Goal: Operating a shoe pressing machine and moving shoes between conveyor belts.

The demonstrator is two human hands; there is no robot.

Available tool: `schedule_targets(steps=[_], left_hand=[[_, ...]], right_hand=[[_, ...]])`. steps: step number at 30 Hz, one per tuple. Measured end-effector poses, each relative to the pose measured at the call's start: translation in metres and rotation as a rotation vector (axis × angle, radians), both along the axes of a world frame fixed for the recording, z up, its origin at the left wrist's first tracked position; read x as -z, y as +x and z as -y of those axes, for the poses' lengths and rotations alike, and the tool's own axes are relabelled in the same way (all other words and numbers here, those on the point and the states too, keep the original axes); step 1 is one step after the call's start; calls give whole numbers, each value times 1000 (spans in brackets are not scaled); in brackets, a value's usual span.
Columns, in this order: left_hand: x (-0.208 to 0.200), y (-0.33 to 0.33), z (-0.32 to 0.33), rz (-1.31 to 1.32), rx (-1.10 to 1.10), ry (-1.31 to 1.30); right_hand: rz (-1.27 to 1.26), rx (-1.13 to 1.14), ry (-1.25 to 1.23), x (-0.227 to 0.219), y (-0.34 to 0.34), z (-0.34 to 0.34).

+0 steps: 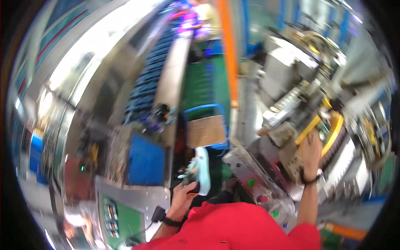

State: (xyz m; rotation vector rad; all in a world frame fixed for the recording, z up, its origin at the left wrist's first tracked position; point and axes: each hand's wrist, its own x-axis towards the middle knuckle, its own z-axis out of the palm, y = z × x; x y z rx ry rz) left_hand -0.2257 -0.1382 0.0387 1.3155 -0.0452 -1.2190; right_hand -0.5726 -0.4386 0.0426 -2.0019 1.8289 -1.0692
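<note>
In front of my body, my left hand [183, 197] is closed around a shoe [201, 171]. Its pale blue sole faces right, and its dark upper with light blue laces lies on the left. On the right, my right hand [311, 151] reaches into a machine [287, 154] between a straight yellow bar [308, 130] and a curved yellow guard [333, 136]. Motion blur smears its fingers, so I cannot tell whether they grip anything. Both wrists carry dark bands.
A conveyor of dark slats [151, 75] runs away on the left. Ahead stands a blue-framed seat or cart with a brown panel [207, 131]. An orange post [227, 54] rises behind it. Coloured buttons sit on a metal panel [258, 183]. Other people are at the far end and lower left.
</note>
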Motion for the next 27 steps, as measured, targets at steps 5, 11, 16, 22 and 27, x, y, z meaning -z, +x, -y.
schedule_targets(steps=[5, 11, 16, 22, 27], left_hand=[[33, -17, -40, -254, -77, -47], [45, -15, -112, -271, -282, -6], [63, 19, -189, -243, -661, 80], [134, 101, -304, -186, -932, 156], [188, 213, -378, -59, -1179, 181]], right_hand=[[85, -446, 59, 105, 83, -125], [-180, -558, 89, 255, 91, -112], [-204, -592, 58, 255, 96, -106], [-244, -617, -81, 146, 206, -81], [93, -963, -88, 41, 403, -100]])
